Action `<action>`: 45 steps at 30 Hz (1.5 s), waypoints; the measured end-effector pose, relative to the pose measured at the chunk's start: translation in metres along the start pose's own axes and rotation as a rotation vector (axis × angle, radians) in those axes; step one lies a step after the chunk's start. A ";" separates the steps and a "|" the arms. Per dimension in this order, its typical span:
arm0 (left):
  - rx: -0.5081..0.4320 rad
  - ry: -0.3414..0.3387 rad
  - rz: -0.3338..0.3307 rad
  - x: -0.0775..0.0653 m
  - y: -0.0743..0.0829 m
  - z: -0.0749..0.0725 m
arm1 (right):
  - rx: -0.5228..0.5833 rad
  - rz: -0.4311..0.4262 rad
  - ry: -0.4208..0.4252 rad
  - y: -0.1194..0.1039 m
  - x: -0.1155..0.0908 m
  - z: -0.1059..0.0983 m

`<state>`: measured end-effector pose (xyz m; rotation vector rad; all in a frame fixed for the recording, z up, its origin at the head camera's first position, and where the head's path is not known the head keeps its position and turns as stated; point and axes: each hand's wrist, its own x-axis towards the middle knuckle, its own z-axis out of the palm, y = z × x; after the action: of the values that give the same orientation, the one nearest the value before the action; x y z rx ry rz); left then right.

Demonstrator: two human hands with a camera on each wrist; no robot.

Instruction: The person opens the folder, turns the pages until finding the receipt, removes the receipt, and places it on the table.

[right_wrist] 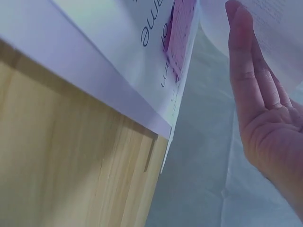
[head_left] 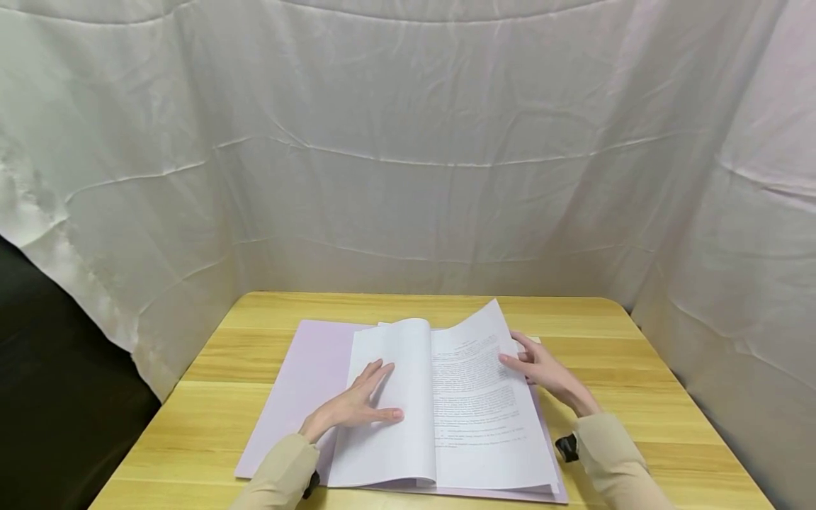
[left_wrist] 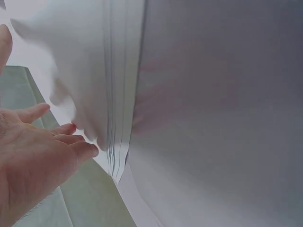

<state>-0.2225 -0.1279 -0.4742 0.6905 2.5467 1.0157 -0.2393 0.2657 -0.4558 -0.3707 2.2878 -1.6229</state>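
Note:
A stack of printed sheets (head_left: 478, 418) lies opened on a lavender folder (head_left: 312, 361), with blank white pages (head_left: 389, 425) folded over to the left. My left hand (head_left: 357, 404) rests on those blank pages, fingers and thumb spread out straight. On the other side, my right hand (head_left: 542, 365) holds the upper right edge of a text page, thumb on its front and fingers behind. That page's top corner curls up off the stack. In the right wrist view, a sheet with large print and a pink patch (right_wrist: 182, 38) shows under the lifted page (right_wrist: 277, 38).
A light wooden table (head_left: 637, 397) carries the folder. Pale curtains (head_left: 446, 198) hang behind and at both sides, and a dark area (head_left: 57, 397) shows at the far left. Both sleeves are beige, with small black devices (head_left: 567, 448) at the wrists.

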 end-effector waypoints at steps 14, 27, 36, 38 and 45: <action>-0.023 0.013 0.000 0.000 0.001 0.001 | 0.086 0.032 -0.024 -0.003 -0.014 0.012; -0.065 0.039 -0.001 0.001 0.006 0.003 | 0.135 -0.043 -0.120 -0.014 -0.020 0.025; -0.118 0.069 0.012 0.000 0.013 0.002 | 0.110 -0.057 -0.148 -0.020 -0.018 0.036; -0.137 0.074 0.013 0.001 0.014 0.003 | 0.098 -0.057 -0.150 -0.022 -0.018 0.039; -0.219 0.088 0.006 0.003 0.019 0.004 | 0.083 -0.061 -0.169 -0.027 -0.020 0.047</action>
<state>-0.2167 -0.1124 -0.4642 0.6049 2.4556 1.3302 -0.2015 0.2242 -0.4426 -0.5402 2.0970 -1.6424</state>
